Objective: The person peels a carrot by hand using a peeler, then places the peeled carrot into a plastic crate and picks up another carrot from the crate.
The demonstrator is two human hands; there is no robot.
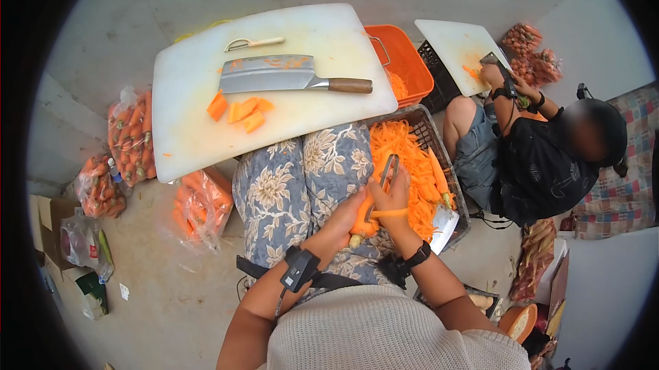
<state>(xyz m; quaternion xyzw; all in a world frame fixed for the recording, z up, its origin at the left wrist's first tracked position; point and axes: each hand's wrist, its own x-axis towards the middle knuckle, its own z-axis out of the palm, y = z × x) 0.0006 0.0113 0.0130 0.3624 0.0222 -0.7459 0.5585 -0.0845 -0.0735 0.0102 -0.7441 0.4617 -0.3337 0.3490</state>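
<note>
My left hand [344, 216] is closed around a thick carrot [366, 223] above my lap, its stem end pointing down toward me. In my right hand [394, 197] is a metal peeler [392, 162], held against the carrot's side. A strip of orange peel [389, 213] hangs off near the peeler and lies across my right hand. Beside my right hand stands a dark crate [461, 222] full of carrot peelings [412, 185], with a few whole carrots [436, 172] on top.
Ahead is a white cutting board [185, 95] bearing a cleaver [268, 75], a second peeler [254, 43] and carrot chunks [250, 112]. An orange basket [414, 61] sits behind the crate. Bagged carrots [130, 136] stand left. At right, a person [535, 157] works at another board [453, 40].
</note>
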